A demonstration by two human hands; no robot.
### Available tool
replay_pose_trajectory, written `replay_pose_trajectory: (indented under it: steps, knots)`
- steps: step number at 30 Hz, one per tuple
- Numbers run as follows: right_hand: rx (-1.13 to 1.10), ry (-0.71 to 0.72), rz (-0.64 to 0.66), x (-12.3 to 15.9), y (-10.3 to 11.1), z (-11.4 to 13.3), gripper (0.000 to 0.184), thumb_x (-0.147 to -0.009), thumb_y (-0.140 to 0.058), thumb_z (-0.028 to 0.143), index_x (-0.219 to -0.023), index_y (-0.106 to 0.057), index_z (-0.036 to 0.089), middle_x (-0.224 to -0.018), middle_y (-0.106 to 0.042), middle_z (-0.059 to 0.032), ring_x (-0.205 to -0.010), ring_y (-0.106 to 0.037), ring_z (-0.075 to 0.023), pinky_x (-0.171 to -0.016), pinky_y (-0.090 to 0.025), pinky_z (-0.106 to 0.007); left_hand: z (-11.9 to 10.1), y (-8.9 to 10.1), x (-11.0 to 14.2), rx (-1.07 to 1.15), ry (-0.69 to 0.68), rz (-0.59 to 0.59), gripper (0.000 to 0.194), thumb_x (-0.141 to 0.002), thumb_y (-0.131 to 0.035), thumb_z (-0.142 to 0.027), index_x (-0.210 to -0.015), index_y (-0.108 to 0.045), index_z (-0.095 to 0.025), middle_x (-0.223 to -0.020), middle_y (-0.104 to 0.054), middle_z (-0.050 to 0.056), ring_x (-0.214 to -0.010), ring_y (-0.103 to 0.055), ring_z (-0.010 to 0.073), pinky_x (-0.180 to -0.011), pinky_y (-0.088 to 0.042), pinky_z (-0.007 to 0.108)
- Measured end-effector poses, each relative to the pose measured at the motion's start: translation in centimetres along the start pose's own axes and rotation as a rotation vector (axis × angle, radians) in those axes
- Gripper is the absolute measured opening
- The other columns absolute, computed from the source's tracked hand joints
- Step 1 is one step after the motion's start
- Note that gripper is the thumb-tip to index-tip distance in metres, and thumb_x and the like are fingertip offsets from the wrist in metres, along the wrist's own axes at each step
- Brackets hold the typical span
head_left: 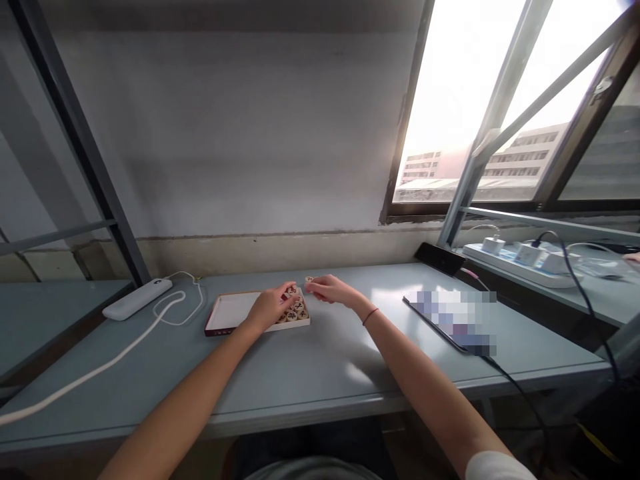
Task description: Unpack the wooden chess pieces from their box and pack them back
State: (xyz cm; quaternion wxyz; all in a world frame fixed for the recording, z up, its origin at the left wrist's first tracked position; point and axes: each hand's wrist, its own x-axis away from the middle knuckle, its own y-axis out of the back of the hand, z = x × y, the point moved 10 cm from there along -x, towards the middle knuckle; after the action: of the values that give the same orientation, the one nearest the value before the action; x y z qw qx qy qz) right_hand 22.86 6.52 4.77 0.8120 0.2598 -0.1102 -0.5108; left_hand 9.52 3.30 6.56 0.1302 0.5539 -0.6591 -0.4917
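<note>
A flat white tray with a dark red rim [225, 313] lies on the grey table, with several round wooden game pieces [296, 312] packed into its right end. My left hand [270, 305] rests over those pieces, fingers curled down onto them. Just right of the tray, my right hand [330, 291] pinches one round wooden piece [309, 281] between thumb and fingers, a little above the table.
A white power bank [137, 299] with a looping white cable [165, 313] lies at the left. A dark tablet [453, 320] with a black cord sits at the right. A white power strip [520, 261] with plugs stands on the neighbouring table under the window.
</note>
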Motion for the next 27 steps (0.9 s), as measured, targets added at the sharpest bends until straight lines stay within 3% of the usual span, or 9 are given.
replay_pose_trajectory:
  steps: [3,5,8,11,13,18,27]
  knots:
    - [-0.069,0.065,0.081,0.3,-2.2,2.5,0.038,-0.076,-0.052,0.053,-0.065,-0.050,0.016,-0.058,-0.046,0.0033,-0.047,-0.032,-0.0053,-0.043,-0.025,-0.019,-1.2,0.1,0.2,0.001,-0.050,-0.008,0.041,-0.086,-0.043,-0.048,-0.120,-0.053,-0.027,-0.108,-0.065,0.003,-0.087,-0.062,0.0191,-0.079,-0.045,0.028]
    - [-0.095,0.055,0.066,0.2,-2.1,2.5,0.036,-0.076,-0.053,0.050,-0.064,-0.050,0.016,-0.057,-0.045,0.0034,-0.046,-0.032,-0.0053,-0.042,-0.024,-0.019,-1.4,0.0,0.2,0.007,-0.056,-0.007,0.041,-0.086,-0.043,-0.048,-0.121,-0.052,-0.027,-0.109,-0.064,0.003,-0.090,-0.061,0.0194,-0.080,-0.045,0.028]
    - [-0.095,-0.003,-0.089,-0.1,0.8,0.6,0.034,-0.077,-0.050,0.045,-0.058,-0.045,0.017,-0.054,-0.042,0.0031,-0.045,-0.031,-0.0055,-0.041,-0.024,-0.019,-1.0,-0.2,0.1,0.018,-0.035,0.002,0.046,-0.084,-0.045,-0.049,-0.124,-0.049,-0.025,-0.107,-0.064,0.004,-0.087,-0.061,0.0188,-0.080,-0.046,0.029]
    - [0.001,-0.141,-0.284,0.2,4.7,-3.0,0.033,-0.076,-0.047,0.039,-0.052,-0.040,0.017,-0.048,-0.037,0.0036,-0.042,-0.027,-0.0055,-0.039,-0.021,-0.020,-0.5,-0.5,0.1,0.013,-0.037,0.017,0.046,-0.084,-0.044,-0.050,-0.122,-0.051,-0.024,-0.105,-0.064,0.004,-0.082,-0.062,0.0175,-0.077,-0.047,0.028]
    - [0.063,-0.250,-0.298,0.4,5.8,-5.5,0.032,-0.074,-0.049,0.037,-0.050,-0.040,0.017,-0.047,-0.038,0.0030,-0.041,-0.028,-0.0056,-0.038,-0.020,-0.020,-0.4,-0.6,0.1,0.007,-0.048,0.032,0.043,-0.085,-0.043,-0.049,-0.118,-0.054,-0.024,-0.103,-0.064,0.004,-0.080,-0.062,0.0173,-0.076,-0.048,0.028]
    - [0.086,-0.390,-0.219,0.6,5.5,-8.9,0.025,-0.072,-0.051,0.035,-0.056,-0.049,0.015,-0.051,-0.048,0.0006,-0.037,-0.032,-0.0054,-0.036,-0.022,-0.021,0.0,-0.7,0.1,-0.004,-0.054,0.043,0.041,-0.085,-0.041,-0.047,-0.114,-0.058,-0.023,-0.101,-0.065,0.005,-0.081,-0.062,0.0183,-0.075,-0.048,0.028]
    - [0.170,-0.421,-0.218,0.1,5.4,-9.6,0.032,-0.076,-0.049,0.043,-0.059,-0.051,0.015,-0.052,-0.050,-0.0001,-0.038,-0.033,-0.0061,-0.038,-0.024,-0.021,0.3,-1.1,0.1,0.003,-0.041,0.058,0.040,-0.085,-0.042,-0.046,-0.113,-0.059,-0.023,-0.104,-0.065,0.004,-0.080,-0.063,0.0178,-0.076,-0.048,0.028]
